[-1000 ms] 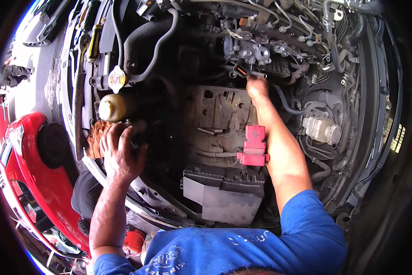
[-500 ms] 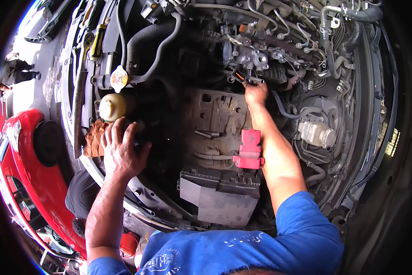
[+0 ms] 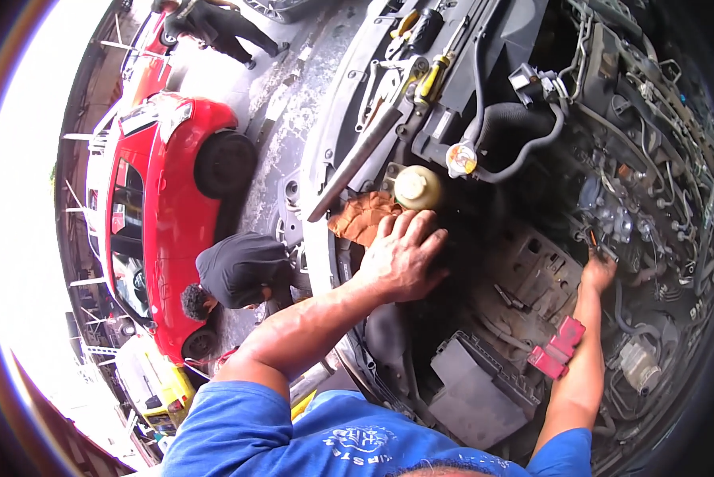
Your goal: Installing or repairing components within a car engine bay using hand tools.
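Orange-striped black piece (image 3: 593,238): we are seeing it sitting just beyond the right edge of the metal tray (image 3: 544,270); its exact kind is too small to tell.
Stripe's line: it is pointing away from us, roughly along our right forearm; the hand is hiding part of the piece, so we cannot tell its full long axis.
Right hand (image 3: 599,274): we are gripping the piece with bent fingers, right of the tray; this hand is plainly the nearer one.
Left hand (image 3: 405,258): we are spreading its fingers well left of the tray, with nothing visible in its grasp; whether the palm is resting on anything, we cannot tell.
Way across: from the left hand, the piece is lying rightward, on the tray's opposite side.
Silver casting (image 3: 609,213): it is standing beyond the tray's far right corner, near the piece.
Small dark bar (image 3: 513,297): it is lying on the tray.
Red cover (image 3: 558,350): it is sitting on the tray's near side, beside our forearm.
Brown cloth (image 3: 365,219): it is lying left of the tray, by the left fingers.
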{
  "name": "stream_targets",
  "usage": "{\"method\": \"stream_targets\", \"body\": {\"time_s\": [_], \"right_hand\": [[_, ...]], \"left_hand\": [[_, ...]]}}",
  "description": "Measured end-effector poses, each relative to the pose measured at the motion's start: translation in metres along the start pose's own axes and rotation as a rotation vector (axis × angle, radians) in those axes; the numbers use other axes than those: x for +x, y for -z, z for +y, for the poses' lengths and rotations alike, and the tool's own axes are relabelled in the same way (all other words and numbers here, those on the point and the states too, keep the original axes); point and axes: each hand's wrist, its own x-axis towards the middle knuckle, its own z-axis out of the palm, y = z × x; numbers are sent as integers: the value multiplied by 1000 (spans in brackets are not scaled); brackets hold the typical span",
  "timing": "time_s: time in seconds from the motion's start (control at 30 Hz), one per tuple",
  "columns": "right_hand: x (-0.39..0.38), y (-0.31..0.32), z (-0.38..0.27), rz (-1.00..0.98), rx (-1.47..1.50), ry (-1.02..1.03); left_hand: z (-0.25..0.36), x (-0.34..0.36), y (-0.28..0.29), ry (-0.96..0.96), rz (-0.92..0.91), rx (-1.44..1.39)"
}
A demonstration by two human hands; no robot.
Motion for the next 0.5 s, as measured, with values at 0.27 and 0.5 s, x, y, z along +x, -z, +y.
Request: {"method": "stream_targets", "body": {"time_s": [0.27,0.5], "right_hand": [[-20,-15,-37,-82,109,-127],[-2,-6,-22,52,183,-71]], "left_hand": [[-4,-1,1,5,-3,5],[-1,10,3,-18,-17,16]]}}
